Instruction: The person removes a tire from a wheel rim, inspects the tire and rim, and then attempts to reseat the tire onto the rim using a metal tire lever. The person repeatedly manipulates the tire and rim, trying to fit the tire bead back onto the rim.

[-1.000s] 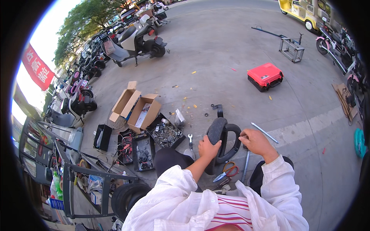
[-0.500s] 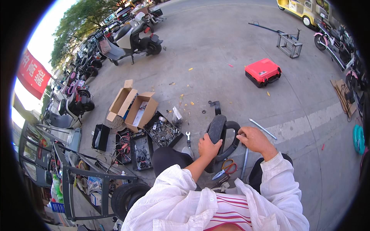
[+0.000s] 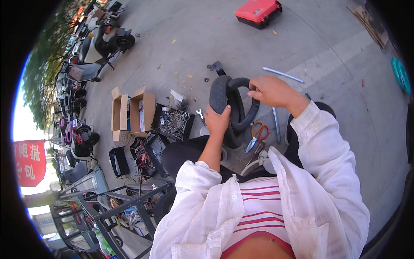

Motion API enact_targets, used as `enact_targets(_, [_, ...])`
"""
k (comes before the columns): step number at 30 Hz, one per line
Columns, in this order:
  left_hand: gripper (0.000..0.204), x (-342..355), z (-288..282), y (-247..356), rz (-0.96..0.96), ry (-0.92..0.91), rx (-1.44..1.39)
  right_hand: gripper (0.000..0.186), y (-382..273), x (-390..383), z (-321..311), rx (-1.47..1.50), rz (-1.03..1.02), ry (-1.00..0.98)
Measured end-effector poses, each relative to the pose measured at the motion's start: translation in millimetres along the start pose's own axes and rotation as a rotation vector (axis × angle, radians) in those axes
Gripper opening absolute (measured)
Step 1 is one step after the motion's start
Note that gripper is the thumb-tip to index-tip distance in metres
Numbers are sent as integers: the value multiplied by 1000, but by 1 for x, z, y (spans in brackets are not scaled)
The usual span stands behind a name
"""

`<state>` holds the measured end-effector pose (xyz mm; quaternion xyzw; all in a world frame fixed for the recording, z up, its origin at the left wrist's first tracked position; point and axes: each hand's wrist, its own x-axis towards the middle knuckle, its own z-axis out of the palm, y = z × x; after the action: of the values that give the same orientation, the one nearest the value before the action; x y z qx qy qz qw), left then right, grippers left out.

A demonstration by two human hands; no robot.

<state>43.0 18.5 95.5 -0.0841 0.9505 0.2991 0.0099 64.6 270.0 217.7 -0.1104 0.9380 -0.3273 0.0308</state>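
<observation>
A black tyre [image 3: 218,94] stands upright between my knees. My left hand [image 3: 217,121] grips its near left side, thumb toward the inside. From its right side a black inner tube [image 3: 252,113] bulges out in a loop. My right hand [image 3: 276,92] has its fingers curled and pinched at the upper right of that loop; the fingertips are partly hidden. Scissors [image 3: 258,134] with orange handles lie just right of the tyre, beside a metal rod [image 3: 276,124]. An open-ended wrench [image 3: 200,115] lies left of my left hand.
Left are cardboard boxes [image 3: 146,108], a black tray of small metal parts [image 3: 172,123] and a metal frame [image 3: 116,200]. Ahead lie a second rod [image 3: 283,74], a black bracket [image 3: 217,67] and a red case [image 3: 258,13]. A coiled green hose [image 3: 400,75] lies far right.
The view has tilted down and turned, so the ground things sit higher and further left. Both hands stay at the tyre and tube.
</observation>
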Motion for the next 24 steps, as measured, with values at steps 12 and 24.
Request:
enact_targets(12, [90,31,-6,-33,-64,-91,-321,29,-2,-9,-21,-27,51,10])
enact_targets(24, [89,37,1,-34,-55,-55,-291,30,9,-19,-30,-15,51,35])
